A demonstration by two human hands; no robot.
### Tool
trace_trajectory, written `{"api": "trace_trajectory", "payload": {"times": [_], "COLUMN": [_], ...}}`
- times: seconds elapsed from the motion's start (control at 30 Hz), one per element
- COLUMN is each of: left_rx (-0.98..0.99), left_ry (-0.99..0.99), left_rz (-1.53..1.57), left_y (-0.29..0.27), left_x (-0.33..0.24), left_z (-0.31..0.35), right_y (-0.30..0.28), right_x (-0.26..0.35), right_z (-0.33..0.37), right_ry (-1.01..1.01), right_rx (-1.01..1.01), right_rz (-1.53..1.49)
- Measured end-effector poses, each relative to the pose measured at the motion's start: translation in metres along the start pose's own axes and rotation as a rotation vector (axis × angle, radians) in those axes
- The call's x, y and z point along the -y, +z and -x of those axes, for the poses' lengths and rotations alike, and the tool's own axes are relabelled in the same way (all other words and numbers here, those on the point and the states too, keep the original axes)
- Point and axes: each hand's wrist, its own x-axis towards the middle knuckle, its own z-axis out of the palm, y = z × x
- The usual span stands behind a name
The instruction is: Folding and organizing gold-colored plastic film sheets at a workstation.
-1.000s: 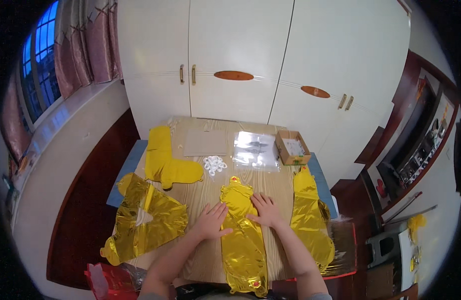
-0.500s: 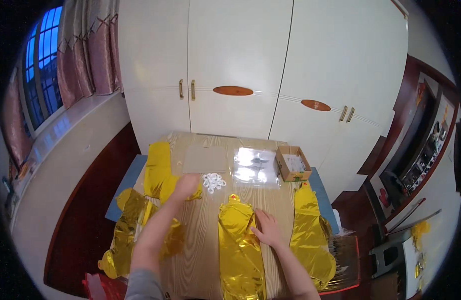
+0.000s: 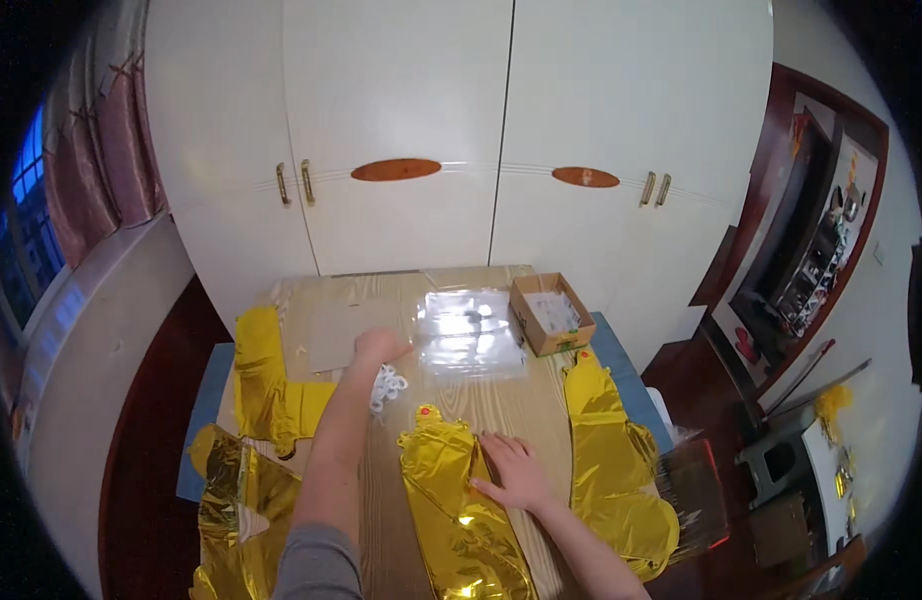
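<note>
My right hand lies with its fingers spread along the right edge of a flat, uninflated gold foil balloon, its palm partly on the table. A red dot marks the balloon's far end. Farther left, my left hand is curled, fingers turned down, just beyond a small pile of white rings. What it holds, if anything, is hidden. A clear plastic sheet or bag with bright glare lies to the right of this hand, and a pale flat sheet to its left.
An open cardboard box with pale contents stands at the back right. More gold foil balloons lie at the right, far left and near left of the wooden table. A white cabinet rises behind.
My left hand has shifted across the ring pile toward its far side and the clear plastic. My right hand stays on the middle balloon. The whole view has swung to the right.
</note>
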Motion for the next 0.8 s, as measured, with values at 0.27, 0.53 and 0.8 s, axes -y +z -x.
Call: {"api": "trace_trajectory", "payload": {"times": [0.27, 0.53, 0.8], "left_rx": [-0.034, -0.172, -0.380], "left_ry": [-0.015, 0.050, 0.058], "left_rz": [-0.011, -0.108, -0.041], "left_y": [0.016, 0.034, 0.005], "left_x": [-0.006, -0.021, -0.010], "left_z": [-0.016, -0.024, -0.023], "right_y": [0.005, 0.003, 0.001], "right_x": [-0.003, 0.000, 0.001], "right_z": [-0.001, -0.002, 0.000], "right_ry": [-0.018, -0.026, -0.023], "right_rx": [-0.033, -0.021, -0.022], "right_rz": [0.002, 0.029, 0.038]}}
